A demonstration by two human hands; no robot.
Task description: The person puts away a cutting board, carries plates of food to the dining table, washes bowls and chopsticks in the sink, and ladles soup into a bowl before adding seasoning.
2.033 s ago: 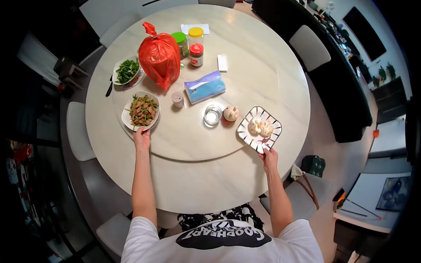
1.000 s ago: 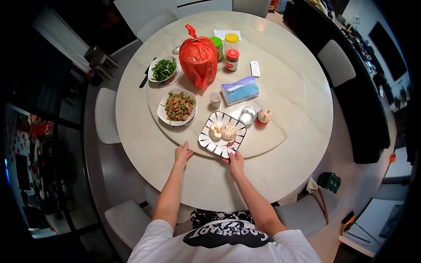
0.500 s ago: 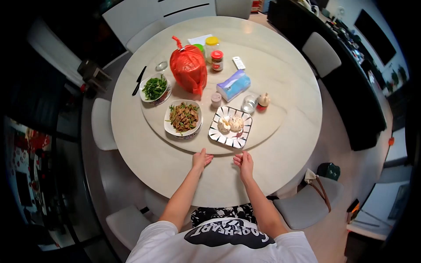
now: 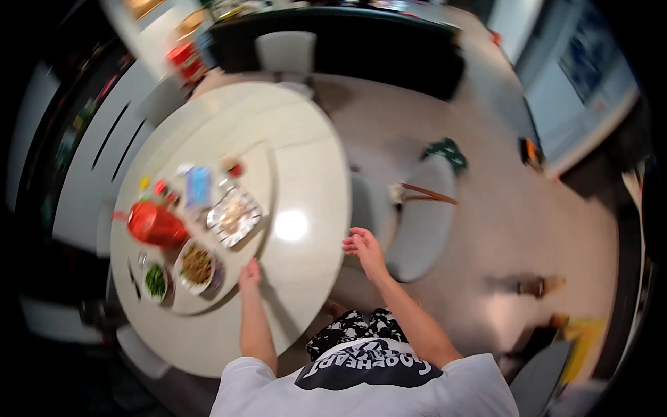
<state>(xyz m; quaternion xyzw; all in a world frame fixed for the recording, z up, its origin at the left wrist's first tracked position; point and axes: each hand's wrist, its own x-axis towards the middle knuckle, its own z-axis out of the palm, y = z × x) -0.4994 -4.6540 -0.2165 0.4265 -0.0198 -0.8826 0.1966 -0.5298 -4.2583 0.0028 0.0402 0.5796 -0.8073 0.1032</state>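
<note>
My left hand is at the edge of the raised round tabletop, below the square plate with pale food; its fingers are blurred. Past the table's right edge, my right hand is held in the air with fingers apart and nothing in it. A bowl of brown stir-fried food and a bowl of greens stand left of my left hand. Behind them is a red plastic bag. A blue and purple tissue pack lies behind the plate.
Grey chairs stand right of the round table, one with a brown strap over it. A small dark and tan animal or object, blurred, is on the floor. A black cabinet runs along the back.
The view has swung right, so the table now sits further left. My right hand has moved from the tabletop's edge to beyond the table; my left hand remains near that edge.
</note>
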